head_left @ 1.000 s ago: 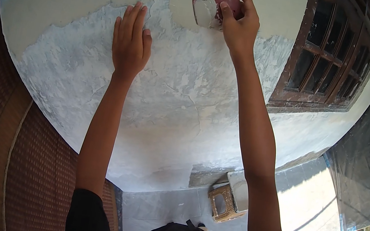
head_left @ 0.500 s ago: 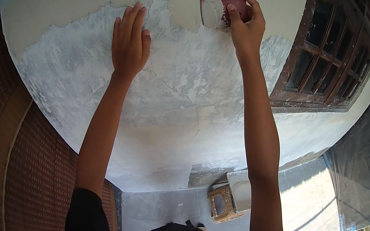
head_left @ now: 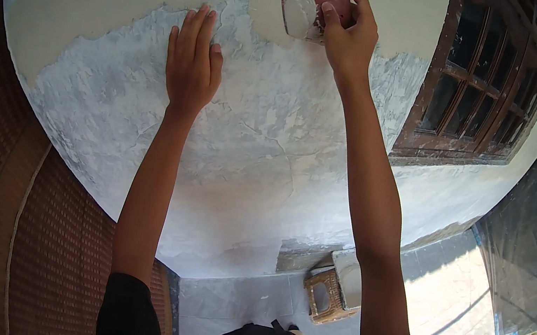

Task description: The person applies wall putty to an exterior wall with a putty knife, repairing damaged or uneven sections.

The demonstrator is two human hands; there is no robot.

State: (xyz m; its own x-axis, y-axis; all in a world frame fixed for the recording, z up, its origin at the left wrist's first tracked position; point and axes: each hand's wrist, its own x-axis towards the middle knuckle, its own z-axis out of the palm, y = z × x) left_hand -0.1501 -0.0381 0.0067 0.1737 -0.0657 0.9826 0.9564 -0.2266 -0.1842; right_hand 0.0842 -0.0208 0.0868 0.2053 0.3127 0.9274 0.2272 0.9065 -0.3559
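Observation:
My right hand (head_left: 351, 36) grips a dark red scraper (head_left: 335, 10) smeared with pale paste, its broad face against the upper wall. Flat on the wall (head_left: 241, 120) to the left lies my left hand (head_left: 192, 70), fingers pointing up and holding nothing. Smooth cream coating covers the wall's upper part. Below its ragged edge the surface is patchy grey and white, with thin cracks. The scraper touches the cream area just above that edge.
A brown-framed window (head_left: 475, 81) is at the right. Below stand a wicker stool (head_left: 326, 298) and a pale container (head_left: 350, 280) on the tiled floor (head_left: 230, 310). Woven panels (head_left: 68, 240) line the left; a dark plastic sheet (head_left: 527, 232) hangs at the right.
My right hand has shifted slightly left with the scraper along the wall. My left hand stays flat on the wall, and the view has moved a little.

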